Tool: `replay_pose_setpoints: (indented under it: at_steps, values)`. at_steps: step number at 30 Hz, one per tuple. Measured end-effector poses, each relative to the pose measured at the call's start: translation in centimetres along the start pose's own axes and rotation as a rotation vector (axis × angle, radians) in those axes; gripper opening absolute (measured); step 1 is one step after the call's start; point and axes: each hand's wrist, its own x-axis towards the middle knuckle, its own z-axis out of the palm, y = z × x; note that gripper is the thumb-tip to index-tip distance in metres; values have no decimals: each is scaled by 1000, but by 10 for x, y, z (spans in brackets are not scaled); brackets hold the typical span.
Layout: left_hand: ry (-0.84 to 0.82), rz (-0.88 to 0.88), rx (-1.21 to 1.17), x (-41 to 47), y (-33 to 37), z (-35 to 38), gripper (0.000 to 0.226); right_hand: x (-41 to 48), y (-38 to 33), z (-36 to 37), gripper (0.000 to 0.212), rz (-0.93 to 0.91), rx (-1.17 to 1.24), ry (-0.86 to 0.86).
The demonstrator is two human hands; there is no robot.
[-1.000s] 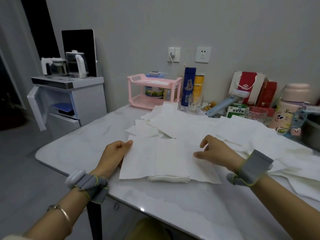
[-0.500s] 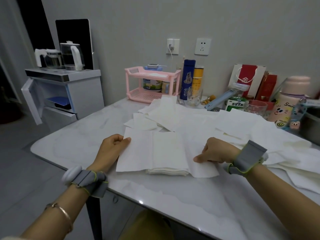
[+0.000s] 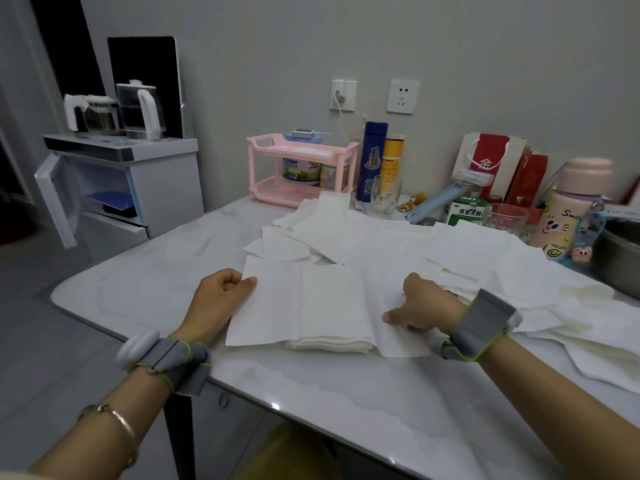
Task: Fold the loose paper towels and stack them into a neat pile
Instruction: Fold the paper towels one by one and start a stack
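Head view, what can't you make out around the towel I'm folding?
Folded pile: count hidden; the open sheet covers all but its front edge.
Right hand: its grip unclear, fingers curl out of sight beneath it.
Metal pot: cut off by the right edge.
Green box: print too small.

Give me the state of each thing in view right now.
Top sheet, unfolded, spread flat.
Folded pile, stacked, under the top sheet.
Loose towels, unfolded, scattered behind.
Left hand, pinches the sheet's left edge.
Right hand, holds its right edge.
Cabinet door, open.
Left socket, plug in.
Right socket, empty.
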Motion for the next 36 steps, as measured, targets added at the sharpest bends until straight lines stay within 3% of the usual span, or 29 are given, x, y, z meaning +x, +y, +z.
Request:
replay_pose_setpoints:
  at_steps: [4, 11, 15, 20, 22, 24, 28, 30, 36]
  values:
    - [10, 5, 19, -1, 1, 1, 24, 5, 6, -3, 26, -10, 123, -32]
    - [12, 6, 32, -2, 2, 0, 23, 8, 6, 4, 12, -59, 129, 15]
    - [14, 13, 21, -2, 3, 0, 24, 10, 3, -3, 19, -128, 238, 106]
    - [17, 27, 2, -3, 4, 1, 26, 8, 1, -23, 26, -76, 456, 132]
    - [17, 25, -9, -3, 4, 1, 27, 3, -1, -28, 50, -65, 542, 181]
    - [21, 19, -25, -3, 4, 1, 27, -2, -7, -29, 59, -116, 680, 239]
    - [24, 4, -59, -4, 6, 2, 29, -16, -25, -26, 51, -266, 1012, 59]
    - [31, 3, -64, -4, 6, 2, 30, -19, -33, -15, 47, -350, 986, -13]
    - [19, -8, -50, -4, 6, 1, 30, -18, -27, 17, 21, -596, 708, 48]
